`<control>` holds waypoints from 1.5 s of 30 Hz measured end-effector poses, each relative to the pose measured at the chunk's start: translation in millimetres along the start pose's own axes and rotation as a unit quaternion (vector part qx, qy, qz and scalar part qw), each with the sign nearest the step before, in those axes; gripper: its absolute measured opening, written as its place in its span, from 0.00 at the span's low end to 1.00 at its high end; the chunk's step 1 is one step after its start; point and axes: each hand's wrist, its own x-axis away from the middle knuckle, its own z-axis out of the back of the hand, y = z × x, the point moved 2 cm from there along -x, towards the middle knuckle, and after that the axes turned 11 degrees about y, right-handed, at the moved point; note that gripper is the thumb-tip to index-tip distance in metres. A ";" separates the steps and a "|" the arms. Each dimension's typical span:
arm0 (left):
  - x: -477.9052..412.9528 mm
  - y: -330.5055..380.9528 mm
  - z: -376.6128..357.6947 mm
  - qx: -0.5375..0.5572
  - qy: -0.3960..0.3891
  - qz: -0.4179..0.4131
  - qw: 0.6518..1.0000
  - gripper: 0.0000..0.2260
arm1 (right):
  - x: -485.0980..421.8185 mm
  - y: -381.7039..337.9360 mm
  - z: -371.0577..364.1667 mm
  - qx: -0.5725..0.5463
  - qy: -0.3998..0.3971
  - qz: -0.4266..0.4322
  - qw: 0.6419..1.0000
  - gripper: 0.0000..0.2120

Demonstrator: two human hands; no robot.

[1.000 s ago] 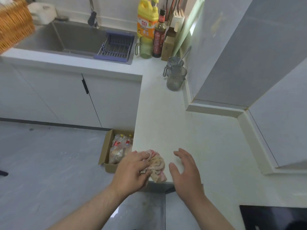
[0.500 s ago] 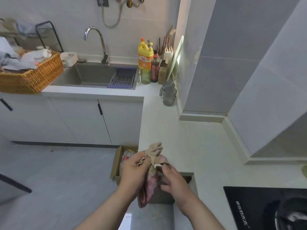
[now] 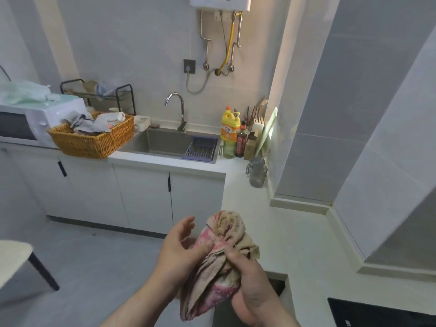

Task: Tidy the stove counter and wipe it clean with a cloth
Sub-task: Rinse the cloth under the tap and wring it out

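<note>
A stained pink and beige cloth (image 3: 221, 256) is bunched up in the air in front of me, just off the front edge of the white counter (image 3: 304, 237). My left hand (image 3: 181, 251) pinches its pink fold with the thumb, the other fingers spread. My right hand (image 3: 250, 282) grips the lower bunch from the right. The black stove top (image 3: 377, 312) shows at the bottom right corner.
A glass jug with a spoon (image 3: 257, 172) stands on the counter by the wall. Bottles (image 3: 228, 128), a knife block and a board crowd the corner by the sink (image 3: 169, 145). A wicker basket (image 3: 92, 140) and microwave sit left. A stool (image 3: 14, 256) stands on the floor.
The cloth has been lifted off the counter edge, and both hands now hold it in the air. My view has tilted up toward the sink wall.
</note>
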 end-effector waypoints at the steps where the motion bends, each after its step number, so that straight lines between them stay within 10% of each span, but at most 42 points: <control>1: -1.0 -0.9 9.9 0.003 -0.019 0.027 0.999 0.32 | -0.9 4.4 -9.3 0.005 -0.008 0.000 1.000 0.17; 23: -171.2 -6.2 273.3 0.050 0.018 0.055 0.997 0.22 | -162.1 144.0 -242.2 0.097 0.013 -0.006 0.995 0.23; 40: -374.6 -10.9 270.3 0.016 0.013 0.123 0.992 0.08 | -360.0 119.3 -289.1 0.069 0.043 -0.018 0.997 0.23; 45: -449.2 2.5 262.3 0.001 0.026 0.126 0.992 0.17 | -437.2 93.4 -310.3 0.089 0.027 -0.028 0.995 0.23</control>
